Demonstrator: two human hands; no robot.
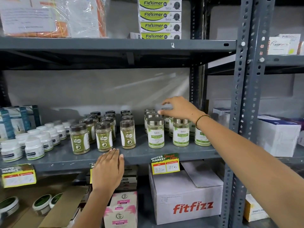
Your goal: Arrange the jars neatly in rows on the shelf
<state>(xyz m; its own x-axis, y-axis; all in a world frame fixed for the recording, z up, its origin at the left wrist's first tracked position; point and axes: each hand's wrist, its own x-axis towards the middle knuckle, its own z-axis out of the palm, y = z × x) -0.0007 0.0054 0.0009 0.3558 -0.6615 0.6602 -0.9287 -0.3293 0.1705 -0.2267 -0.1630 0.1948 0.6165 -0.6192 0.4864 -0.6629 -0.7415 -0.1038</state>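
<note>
Grey metal shelf point(141, 155), jars in rows.
Right hand point(179, 107) reached spread-fingered over the far silver-lidded jars point(156, 134) at right; left hand point(108, 170) lay flat on the edge. Its forearm could topple near jars.

Middle shelf point(148, 155): three jar groups side by side, hands at front edge and back right.
Small tubs point(34, 148) far left, Gaska jars point(104, 136) in rows at centre, Moringa jars point(156, 132) in rows to their right. Left hand point(107, 170) flat on shelf front edge, just before Gaska jars. Right hand point(178, 108) over rear Moringa jars. Fleximer boxes point(160, 18) stacked on shelf above; Fitfizz carton point(187, 198) on shelf below, under Moringa jars.
</note>
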